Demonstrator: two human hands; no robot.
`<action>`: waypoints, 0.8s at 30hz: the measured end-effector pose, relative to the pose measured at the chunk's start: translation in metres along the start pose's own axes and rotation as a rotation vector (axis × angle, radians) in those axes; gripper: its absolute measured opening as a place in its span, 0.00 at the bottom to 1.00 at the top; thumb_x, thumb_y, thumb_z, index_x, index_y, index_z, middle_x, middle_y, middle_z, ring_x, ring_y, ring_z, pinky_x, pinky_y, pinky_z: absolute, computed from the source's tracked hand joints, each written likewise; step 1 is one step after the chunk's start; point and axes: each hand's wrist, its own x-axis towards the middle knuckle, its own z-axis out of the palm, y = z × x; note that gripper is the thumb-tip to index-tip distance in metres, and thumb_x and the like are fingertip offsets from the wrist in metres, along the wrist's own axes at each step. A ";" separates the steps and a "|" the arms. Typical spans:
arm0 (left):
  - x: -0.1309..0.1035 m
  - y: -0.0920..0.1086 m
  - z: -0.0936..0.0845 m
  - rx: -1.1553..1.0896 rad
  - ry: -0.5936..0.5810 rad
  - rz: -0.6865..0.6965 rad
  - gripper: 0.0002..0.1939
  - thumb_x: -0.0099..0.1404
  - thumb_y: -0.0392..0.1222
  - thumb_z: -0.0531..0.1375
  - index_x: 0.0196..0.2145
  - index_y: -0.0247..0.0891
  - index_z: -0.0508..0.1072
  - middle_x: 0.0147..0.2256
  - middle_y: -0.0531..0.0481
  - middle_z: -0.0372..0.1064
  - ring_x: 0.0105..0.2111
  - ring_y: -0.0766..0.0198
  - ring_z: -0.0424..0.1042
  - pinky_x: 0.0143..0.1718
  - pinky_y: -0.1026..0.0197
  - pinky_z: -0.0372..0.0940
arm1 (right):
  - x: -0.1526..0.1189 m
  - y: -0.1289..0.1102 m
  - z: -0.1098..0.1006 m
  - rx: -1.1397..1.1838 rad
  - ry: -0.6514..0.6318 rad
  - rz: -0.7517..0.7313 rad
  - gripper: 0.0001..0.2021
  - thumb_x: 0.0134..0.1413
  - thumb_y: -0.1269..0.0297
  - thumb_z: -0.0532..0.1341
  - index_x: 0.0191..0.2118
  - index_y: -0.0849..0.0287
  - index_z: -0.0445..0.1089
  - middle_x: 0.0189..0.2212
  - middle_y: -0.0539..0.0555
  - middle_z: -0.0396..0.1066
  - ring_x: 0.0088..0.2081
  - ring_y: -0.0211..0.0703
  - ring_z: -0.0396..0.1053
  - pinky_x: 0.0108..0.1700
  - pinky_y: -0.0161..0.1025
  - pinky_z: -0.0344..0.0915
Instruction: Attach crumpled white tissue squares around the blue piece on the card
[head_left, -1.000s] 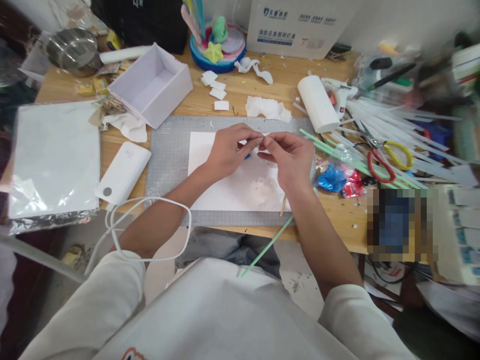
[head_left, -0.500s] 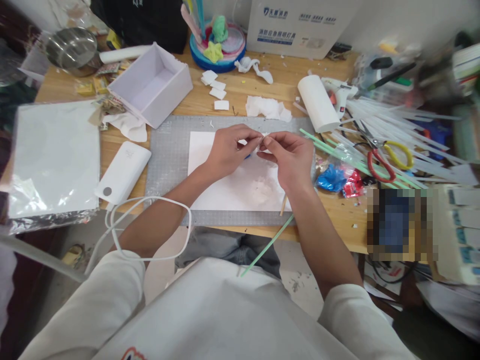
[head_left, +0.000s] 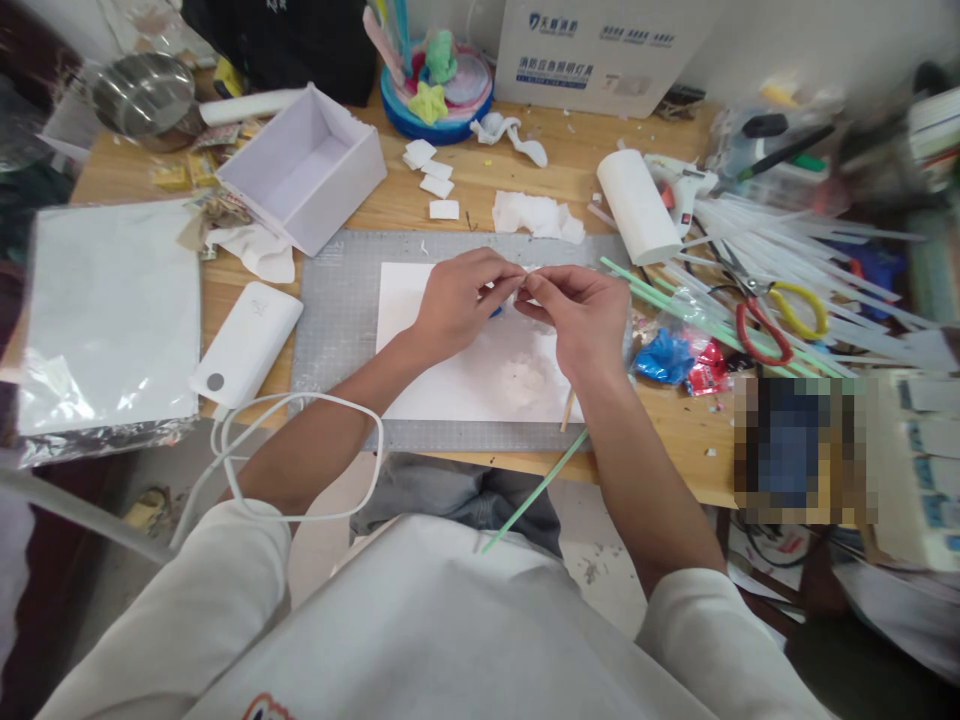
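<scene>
Evidently, as the head camera has it, this is close fingertip work above the grey cutting mat (head_left: pixel 337 310). Both bare hands meet over the far half of the mat. On the left hand (head_left: pixel 461 300) thumb and forefinger are pressed together at the tips; on the right hand (head_left: pixel 589 310) thumb and forefinger do likewise, the other fingers curled under. Between them they seem to pinch one small pale piece (head_left: pixel 519 294), mostly covered, so its shape I cannot tell. The step in hand looks like pressing or shaping that piece; the next move, I judge, calls for a light, steady grip from both sides.

Counting, then: on the mat lie one white paper sheet (head_left: pixel 420 385) and, upon that, one pale roundish clump (head_left: pixel 523 380). One blue item (head_left: pixel 495 311) shows partly beneath the hands. One thin wooden stick (head_left: pixel 568 410) and one loose green strip (head_left: pixel 534 492) show at the mat's near right edge, the strip reaching past it. Beyond the mat's far edge are at least four small white rectangles (head_left: pixel 444 210), some overlapping. Right of the mat: one white roll (head_left: pixel 637 208), one glue gun (head_left: pixel 686 190), one pair of scissors (head_left: pixel 752 288). Left of it: one power bank (head_left: pixel 247 345).
</scene>
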 end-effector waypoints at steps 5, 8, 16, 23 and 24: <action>0.000 0.000 0.000 -0.018 0.005 0.005 0.09 0.71 0.42 0.60 0.37 0.38 0.81 0.35 0.48 0.78 0.36 0.67 0.76 0.34 0.67 0.69 | 0.000 0.001 0.001 -0.022 -0.005 -0.004 0.04 0.49 0.65 0.71 0.28 0.55 0.77 0.24 0.47 0.74 0.29 0.35 0.74 0.37 0.39 0.80; 0.000 0.002 0.000 -0.030 0.005 -0.015 0.08 0.70 0.40 0.61 0.36 0.38 0.80 0.35 0.49 0.78 0.36 0.68 0.76 0.33 0.68 0.69 | 0.000 0.002 0.001 -0.023 -0.016 -0.009 0.05 0.49 0.63 0.71 0.28 0.55 0.76 0.24 0.46 0.74 0.29 0.35 0.74 0.37 0.39 0.80; 0.003 0.008 -0.001 -0.057 0.019 -0.093 0.06 0.67 0.36 0.62 0.35 0.36 0.80 0.34 0.49 0.78 0.34 0.69 0.75 0.30 0.70 0.68 | 0.000 0.004 0.000 0.000 -0.063 -0.010 0.09 0.51 0.57 0.71 0.30 0.55 0.74 0.26 0.45 0.73 0.31 0.33 0.73 0.40 0.39 0.80; 0.004 0.010 -0.002 -0.059 0.026 -0.121 0.06 0.68 0.38 0.63 0.35 0.37 0.80 0.33 0.49 0.78 0.34 0.69 0.75 0.29 0.71 0.68 | 0.001 0.005 0.000 0.003 -0.060 -0.014 0.09 0.51 0.57 0.71 0.31 0.55 0.74 0.27 0.46 0.74 0.32 0.34 0.74 0.41 0.40 0.80; 0.004 0.010 -0.002 -0.058 0.027 -0.121 0.06 0.68 0.37 0.63 0.35 0.36 0.80 0.33 0.49 0.78 0.34 0.69 0.75 0.29 0.71 0.68 | 0.001 0.005 0.000 -0.004 -0.059 -0.013 0.09 0.51 0.57 0.71 0.31 0.55 0.74 0.27 0.46 0.74 0.32 0.35 0.74 0.41 0.40 0.80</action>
